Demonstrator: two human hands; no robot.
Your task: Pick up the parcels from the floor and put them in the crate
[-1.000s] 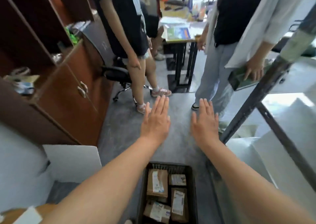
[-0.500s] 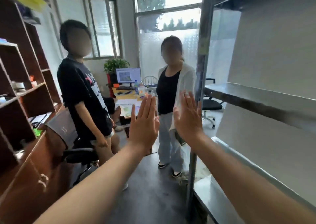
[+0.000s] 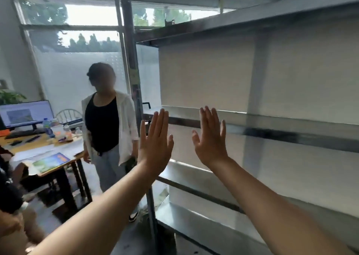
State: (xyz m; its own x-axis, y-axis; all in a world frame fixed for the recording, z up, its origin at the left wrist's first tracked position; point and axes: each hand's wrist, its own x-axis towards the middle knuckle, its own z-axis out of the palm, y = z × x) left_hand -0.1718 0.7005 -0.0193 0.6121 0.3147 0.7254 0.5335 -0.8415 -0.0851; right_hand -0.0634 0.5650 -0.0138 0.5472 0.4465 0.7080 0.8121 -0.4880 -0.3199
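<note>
Both my arms are stretched out in front of me at chest height. My left hand point(image 3: 155, 140) is held up flat, fingers straight and together, holding nothing. My right hand point(image 3: 210, 138) is raised the same way a short gap to its right, fingers straight, empty too. Neither the crate nor any parcel is in view; the camera looks level across the room, and the floor near me is out of frame.
A metal shelving rack point(image 3: 272, 126) with bare shelves fills the right, its upright post point(image 3: 136, 91) just behind my left hand. A person in a white jacket point(image 3: 105, 130) stands beside the post. A desk point(image 3: 44, 157) with a monitor stands at the left.
The view has swung up and to the right, from the crate with parcels on the floor to the rack. Both hands stayed raised, flat and empty. The person in black has slipped to the left edge.
</note>
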